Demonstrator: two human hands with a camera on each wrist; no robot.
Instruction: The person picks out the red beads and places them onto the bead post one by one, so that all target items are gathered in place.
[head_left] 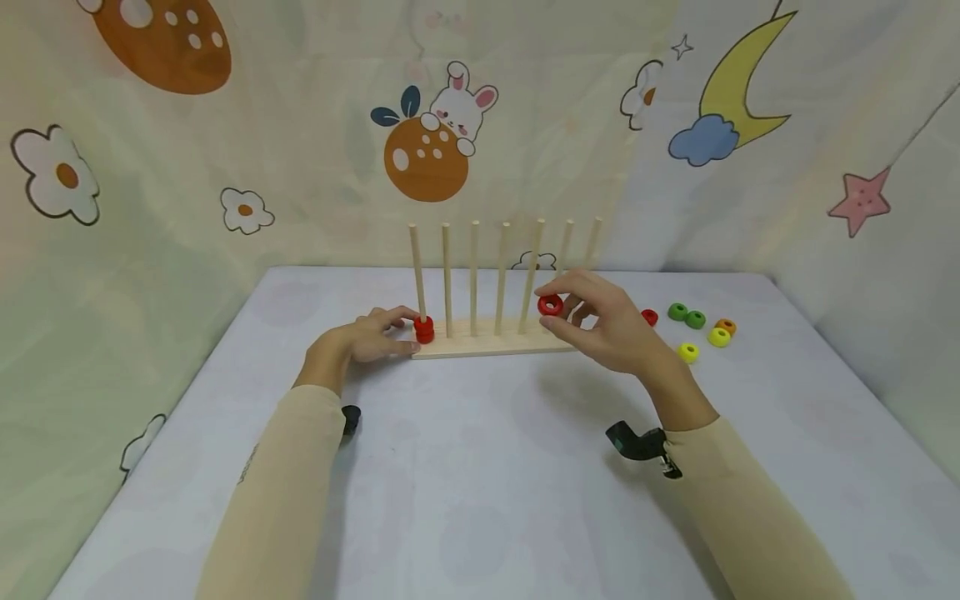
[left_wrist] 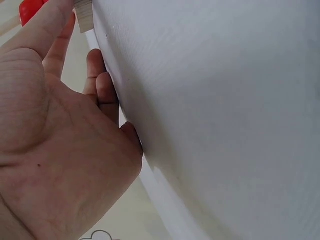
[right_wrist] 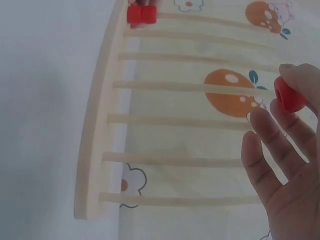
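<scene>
Near the back of the table stands a wooden peg rack (head_left: 487,343), a flat base with several upright dowels. Two red ring beads (head_left: 424,330) are stacked low on its leftmost dowel. My left hand (head_left: 367,335) holds the rack's left end, thumb at the front corner and index finger beside the beads; in the left wrist view its other fingers (left_wrist: 106,90) are loosely bent near the tabletop. Between thumb and index finger, my right hand (head_left: 600,321) pinches another red ring bead (head_left: 551,305), raised in front of the right-hand dowels. Its remaining fingers (right_wrist: 272,145) are spread.
Right of the rack lie loose beads: one red (head_left: 649,317), two green (head_left: 686,315), one orange (head_left: 725,326) and two yellow (head_left: 703,344). A printed curtain (head_left: 322,167) hangs behind the white tabletop (head_left: 465,467). Black wrist mounts (head_left: 636,442) stick out from the sleeves.
</scene>
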